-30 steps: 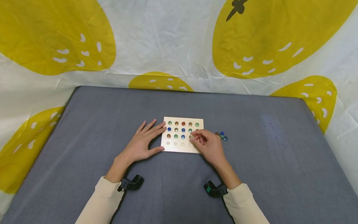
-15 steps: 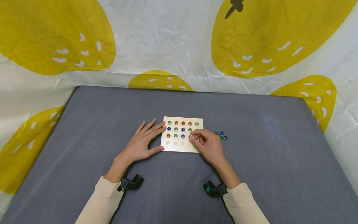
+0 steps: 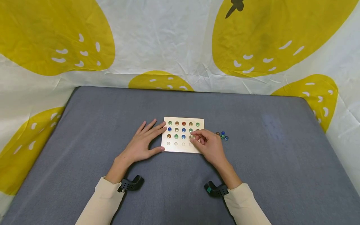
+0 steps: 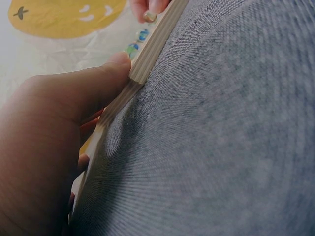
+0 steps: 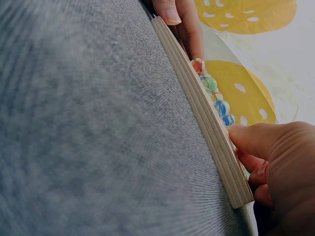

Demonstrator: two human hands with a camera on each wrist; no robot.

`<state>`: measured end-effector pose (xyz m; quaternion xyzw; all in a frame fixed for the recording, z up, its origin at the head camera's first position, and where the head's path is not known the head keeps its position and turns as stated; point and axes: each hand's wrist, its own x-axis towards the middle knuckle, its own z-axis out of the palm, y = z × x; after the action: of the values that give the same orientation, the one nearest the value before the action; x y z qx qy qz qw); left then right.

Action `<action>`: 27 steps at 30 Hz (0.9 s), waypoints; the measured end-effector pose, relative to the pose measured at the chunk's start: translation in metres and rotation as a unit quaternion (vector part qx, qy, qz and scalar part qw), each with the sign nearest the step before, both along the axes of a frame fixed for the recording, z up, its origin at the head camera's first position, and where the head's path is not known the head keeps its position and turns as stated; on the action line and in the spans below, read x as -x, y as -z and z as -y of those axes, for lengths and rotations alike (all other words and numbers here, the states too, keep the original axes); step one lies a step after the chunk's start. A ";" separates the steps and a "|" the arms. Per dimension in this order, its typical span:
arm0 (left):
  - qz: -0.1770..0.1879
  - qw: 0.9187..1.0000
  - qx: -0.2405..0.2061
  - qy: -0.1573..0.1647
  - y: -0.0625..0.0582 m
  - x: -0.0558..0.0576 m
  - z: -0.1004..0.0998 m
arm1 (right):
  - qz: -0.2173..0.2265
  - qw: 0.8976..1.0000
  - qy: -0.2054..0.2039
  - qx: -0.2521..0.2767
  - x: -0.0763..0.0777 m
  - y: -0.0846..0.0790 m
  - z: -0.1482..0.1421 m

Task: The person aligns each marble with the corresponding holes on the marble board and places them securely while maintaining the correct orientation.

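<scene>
A light wooden board (image 3: 180, 148) with rows of round hollows lies in the middle of the head view. Coloured glass marbles (image 3: 183, 137) sit in its upper rows; bare hollows show along the near row. My left hand (image 3: 140, 143) is spread at the board's left side, with fingertips and thumb touching its edge. Over the right part of the board, my right hand (image 3: 209, 145) pinches a pale yellowish marble (image 3: 192, 136) at the third row, between thumb and index finger. That hand hides the board's right end. The left wrist view also shows this marble (image 4: 149, 17) at the fingertips.
Several loose marbles (image 3: 222, 137), blue, green and brown, lie in a small cluster right of the board. A grey cloth (image 3: 180, 187) covers the table. Behind it hangs a white curtain (image 3: 163, 37) with large yellow shapes.
</scene>
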<state>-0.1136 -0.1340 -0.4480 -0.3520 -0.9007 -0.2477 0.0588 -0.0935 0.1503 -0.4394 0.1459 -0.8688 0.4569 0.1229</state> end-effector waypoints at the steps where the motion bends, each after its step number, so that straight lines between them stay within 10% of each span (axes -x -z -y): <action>1: 0.000 1.000 0.000 0.000 0.000 0.000 0.000 | 0.000 1.000 0.000 -0.001 0.000 0.000 0.000; 27: -0.003 1.000 0.006 -0.001 0.001 0.001 0.000 | -0.010 1.000 0.003 -0.002 0.000 -0.001 0.000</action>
<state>-0.1146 -0.1343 -0.4494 -0.3520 -0.9025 -0.2410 0.0596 -0.0930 0.1499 -0.4386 0.1478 -0.8691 0.4531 0.1326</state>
